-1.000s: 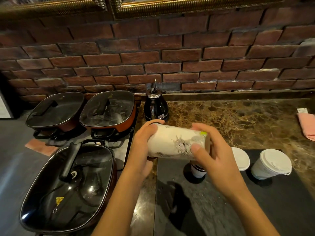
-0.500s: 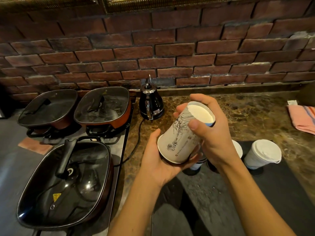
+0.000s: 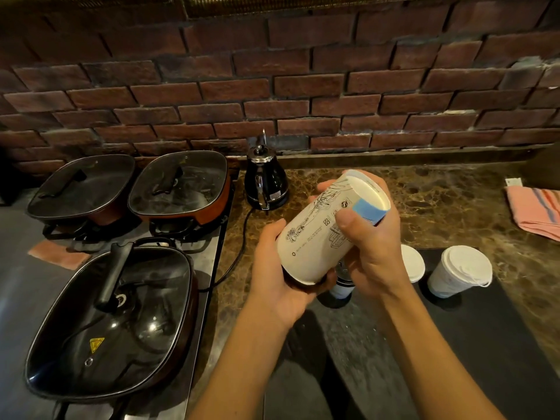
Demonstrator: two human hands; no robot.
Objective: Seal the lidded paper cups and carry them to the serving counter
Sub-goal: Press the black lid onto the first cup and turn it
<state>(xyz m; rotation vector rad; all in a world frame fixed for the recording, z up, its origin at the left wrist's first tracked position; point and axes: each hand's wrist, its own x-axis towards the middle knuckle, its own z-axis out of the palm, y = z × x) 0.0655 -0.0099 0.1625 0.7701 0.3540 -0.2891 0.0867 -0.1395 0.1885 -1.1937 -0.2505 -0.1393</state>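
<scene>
**Observer:** Above the dark mat (image 3: pixel 500 344), mid-air, you have the printed paper cup (image 3: pixel 318 234) tipped steeply, base pointing up and away from you, wide mouth end down toward your left palm. Your left hand (image 3: pixel 281 280) cups that lower end, fingers curled under it. Your right hand (image 3: pixel 372 247) wraps the upper body, thumb pressed on the wall near the blue band.

**Operator:** Is the lid on that one?

**Observer:** Cannot tell. The mouth end is buried in your left palm; a dark edge shows there, nothing more. Both hands are closed on the cup, neither slack.

**Operator:** What about the others?

**Observer:** Two white-lidded cups stand on the mat to your right. The far-right cup (image 3: pixel 457 271) is in full view with its lid seated. The middle cup (image 3: pixel 412 265) sits partly behind your right wrist, with only its lid top showing. A small dark-capped container (image 3: pixel 342 283) stands just under your hands; what it is, I cannot say.

**Operator:** So how far along?

**Observer:** Early, by my reading. Lids look fitted on the two standing cups, but whether they are pressed fully sealed is not visible. You are handling the third. None has been carried anywhere; no serving counter is in view. The kettle (image 3: pixel 266 183) and three lidded pans (image 3: pixel 109 316) to your left play no part.
</scene>
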